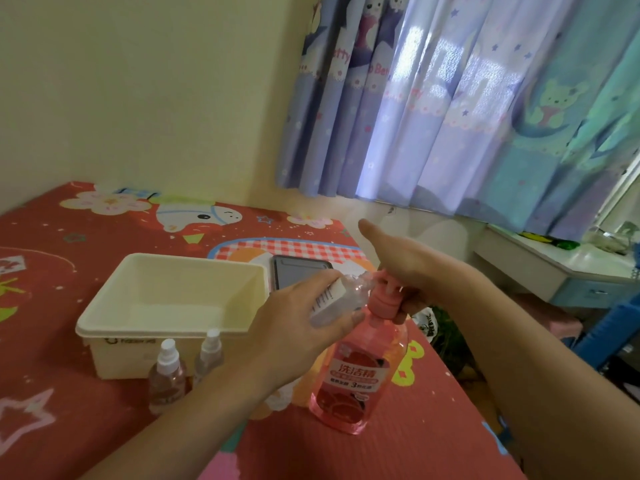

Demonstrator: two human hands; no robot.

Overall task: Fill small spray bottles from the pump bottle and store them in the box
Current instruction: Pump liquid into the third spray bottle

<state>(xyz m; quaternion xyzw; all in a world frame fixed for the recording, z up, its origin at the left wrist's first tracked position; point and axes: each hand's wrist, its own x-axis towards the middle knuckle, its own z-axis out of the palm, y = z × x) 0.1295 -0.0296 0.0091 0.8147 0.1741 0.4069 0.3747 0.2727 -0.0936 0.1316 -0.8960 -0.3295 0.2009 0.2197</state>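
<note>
A pink pump bottle [353,379] with a red label stands on the red patterned surface. My right hand [401,268] rests on its pink pump head, fingers curled down round the pump. My left hand [294,327] grips a small clear spray bottle [341,297], tilted with its open neck at the pump's spout. Two capped small spray bottles [167,374] [209,355] stand upright in front of the cream box [166,308], which looks empty.
A dark phone [294,273] lies behind the pump bottle, right of the box. The surface's right edge drops off beside the pump bottle; a pale blue desk [554,268] and curtains stand beyond it.
</note>
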